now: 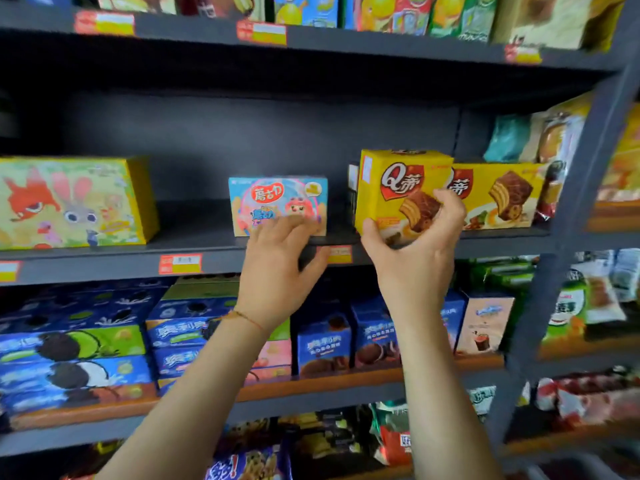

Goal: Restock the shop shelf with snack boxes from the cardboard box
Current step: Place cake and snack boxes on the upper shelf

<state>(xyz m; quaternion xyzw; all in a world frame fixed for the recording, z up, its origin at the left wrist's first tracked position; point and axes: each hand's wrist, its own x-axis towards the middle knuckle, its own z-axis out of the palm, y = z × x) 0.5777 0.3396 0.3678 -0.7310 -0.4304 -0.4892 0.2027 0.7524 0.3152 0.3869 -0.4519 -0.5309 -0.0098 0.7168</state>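
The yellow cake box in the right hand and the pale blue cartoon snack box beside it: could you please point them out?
Yellow cake box (398, 181), head view, front face.
Pale blue cartoon snack box (277, 199), head view, front face.

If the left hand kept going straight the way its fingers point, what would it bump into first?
The left hand would likely meet the pale blue snack box first; its fingertips already reach that box's lower front, though actual contact is unclear.

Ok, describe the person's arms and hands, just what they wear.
Both forearms are bare, with no sleeves in view. The left hand has a thin red-orange string bracelet round its wrist. The right hand and its wrist carry nothing: no watch or glove shows, and no ring can be made out on either hand.
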